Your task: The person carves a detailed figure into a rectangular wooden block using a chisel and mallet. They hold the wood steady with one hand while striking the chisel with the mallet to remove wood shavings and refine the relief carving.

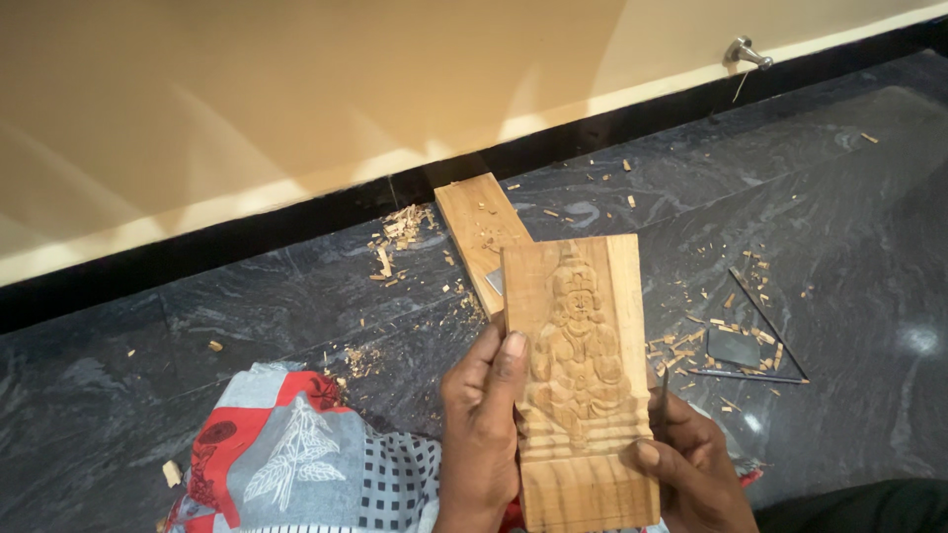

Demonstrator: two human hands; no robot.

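Head view, looking down at a dark stone floor (pixel 247 316) beside a cream wall (pixel 296 89) with a black skirting strip. Both hands grip a carved wooden panel (pixel 578 375) held upright-ish in front of the person, carved face toward the camera (seated figure in relief, plain ridged band below it). Left hand (pixel 484 415) is wrapped around the panel's left edge, fingers curled shut on it, thumb lying flat along the front near the carving. Right hand (pixel 691 464) holds the lower right edge, thumb pressed on the front corner, fingers closed behind; it also pinches a thin dark metal tool (pixel 665 390) that sticks up alongside the panel's right side, tip type too small to tell. Behind the panel a plain wooden plank (pixel 479 232) lies flat on the floor, angled toward the wall, its near end hidden by the panel. Wood chips (pixel 400 237) are scattered around the plank and to the right. On the floor to the right lie a small dark flat stone or plate (pixel 733 347) and thin metal rods (pixel 765 316) crossing near it. A patterned red, grey and white cloth (pixel 296 454) covers the person's lap at lower left. A small metal fitting (pixel 746 51) sticks out of the wall at upper right.
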